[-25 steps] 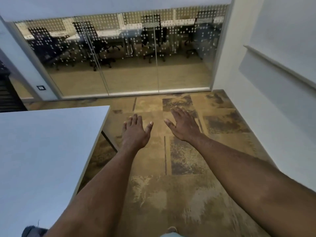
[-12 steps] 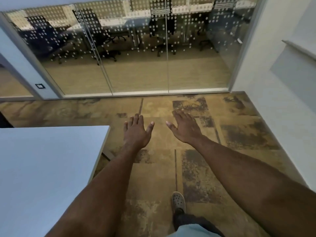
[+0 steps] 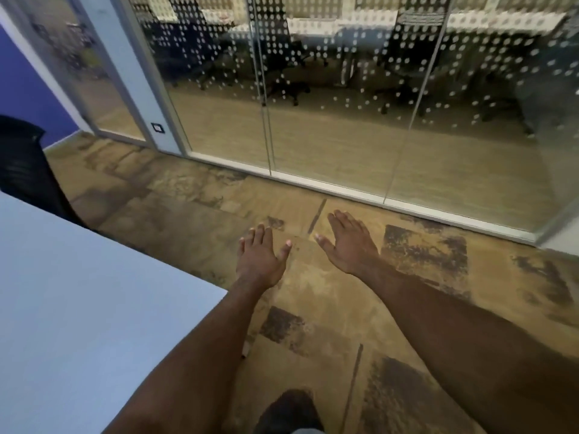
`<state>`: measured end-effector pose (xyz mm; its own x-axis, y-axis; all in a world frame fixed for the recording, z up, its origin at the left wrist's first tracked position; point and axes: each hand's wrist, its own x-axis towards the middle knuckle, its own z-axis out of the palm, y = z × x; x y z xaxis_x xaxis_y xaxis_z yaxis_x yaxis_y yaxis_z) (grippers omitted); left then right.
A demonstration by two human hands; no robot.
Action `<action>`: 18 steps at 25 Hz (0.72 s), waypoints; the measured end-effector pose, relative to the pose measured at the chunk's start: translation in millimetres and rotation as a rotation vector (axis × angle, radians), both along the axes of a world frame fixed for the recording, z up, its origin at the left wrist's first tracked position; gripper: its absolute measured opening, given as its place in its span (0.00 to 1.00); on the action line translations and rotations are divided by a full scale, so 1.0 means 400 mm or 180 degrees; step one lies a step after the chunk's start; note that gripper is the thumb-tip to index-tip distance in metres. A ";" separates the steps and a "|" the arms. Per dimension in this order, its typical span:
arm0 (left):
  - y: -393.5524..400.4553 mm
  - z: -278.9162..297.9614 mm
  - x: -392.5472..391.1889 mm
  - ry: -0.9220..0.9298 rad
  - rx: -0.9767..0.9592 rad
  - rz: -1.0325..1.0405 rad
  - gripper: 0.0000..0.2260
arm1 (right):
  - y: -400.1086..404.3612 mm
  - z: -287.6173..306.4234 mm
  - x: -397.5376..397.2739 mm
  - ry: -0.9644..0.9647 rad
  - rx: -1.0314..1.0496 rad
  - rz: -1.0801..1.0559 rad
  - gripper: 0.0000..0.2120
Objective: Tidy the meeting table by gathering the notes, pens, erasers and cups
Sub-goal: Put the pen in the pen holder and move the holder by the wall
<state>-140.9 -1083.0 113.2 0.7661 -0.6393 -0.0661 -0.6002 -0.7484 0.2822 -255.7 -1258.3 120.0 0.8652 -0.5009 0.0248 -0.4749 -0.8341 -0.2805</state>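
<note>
The white meeting table fills the lower left, and the part I see carries no notes, pens, erasers or cups. My left hand is stretched out flat, palm down, over the carpet just past the table's corner, holding nothing. A hand's width to its right, my right hand is also flat with straight fingers and holds nothing.
A glass wall with white dots runs across the back, with office chairs behind it. A black chair stands at the far left beside the table. Brown patterned carpet covers the floor, and my foot shows at the bottom.
The view has swung left and moved closer to the glass wall. A black chair and a blue wall have come into sight. Both hands stay outstretched and flat.
</note>
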 end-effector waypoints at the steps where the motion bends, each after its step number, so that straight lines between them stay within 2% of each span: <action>1: -0.042 -0.013 0.087 0.0021 -0.0037 0.0115 0.33 | -0.048 -0.003 0.107 0.0015 -0.0030 0.0138 0.34; 2: -0.047 -0.012 0.101 0.0019 0.0016 0.0102 0.33 | -0.055 -0.002 0.116 -0.0014 -0.0062 0.0153 0.34; 6: -0.212 -0.073 0.423 0.0134 -0.0083 0.0440 0.33 | -0.230 -0.041 0.470 0.0056 -0.0089 0.0470 0.35; 11: -0.324 -0.058 0.707 0.0188 -0.0083 0.0694 0.33 | -0.355 -0.028 0.769 0.0168 -0.0203 0.0838 0.35; 18: -0.350 -0.052 1.072 0.0095 -0.0097 0.1370 0.33 | -0.433 -0.036 1.258 0.0034 -0.0046 0.1382 0.48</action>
